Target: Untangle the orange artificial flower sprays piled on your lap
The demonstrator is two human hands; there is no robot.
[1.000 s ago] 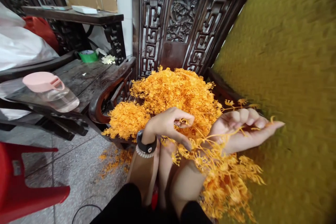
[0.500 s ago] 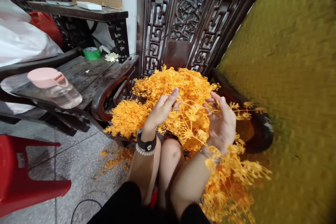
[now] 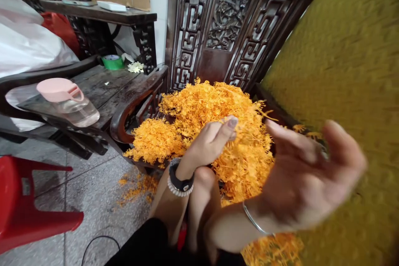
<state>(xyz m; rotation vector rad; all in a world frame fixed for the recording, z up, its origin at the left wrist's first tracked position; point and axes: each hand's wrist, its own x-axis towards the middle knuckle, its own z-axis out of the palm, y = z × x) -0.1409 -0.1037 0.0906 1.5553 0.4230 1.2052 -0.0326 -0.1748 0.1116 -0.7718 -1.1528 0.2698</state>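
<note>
Landmark: the heap of orange plastic sprigs [image 3: 215, 133] piled on the seat of a carved dark wooden chair [image 3: 224, 20].

Nearest, right of the heap: right hand [image 3: 308, 183], blurred, fingers spread wide, palm turned toward the heap, holding nothing that can be seen. Thin silver bangle [image 3: 254, 218] on its wrist. More orange sprigs lie below this forearm at the picture's lower edge.

At the heap's near edge: left hand [image 3: 210, 143], fingers drawn together and pinching into the sprigs, thumb tip up. Black watch [image 3: 181, 181] and a pearl bracelet on that wrist. A bare knee sits just below the heap, between the two forearms.

On the floor left of the heap: scattered orange bits [image 3: 134, 185]; further left, a red plastic stool [image 3: 28, 208].

Left of the heap, on a dark tabletop [image 3: 102, 91]: clear jug with pink lid [image 3: 67, 99], lying tilted. Beyond it, a green tape roll [image 3: 112, 62].

Right of the heap: mustard-yellow cloth surface [image 3: 349, 70], blurred.
</note>
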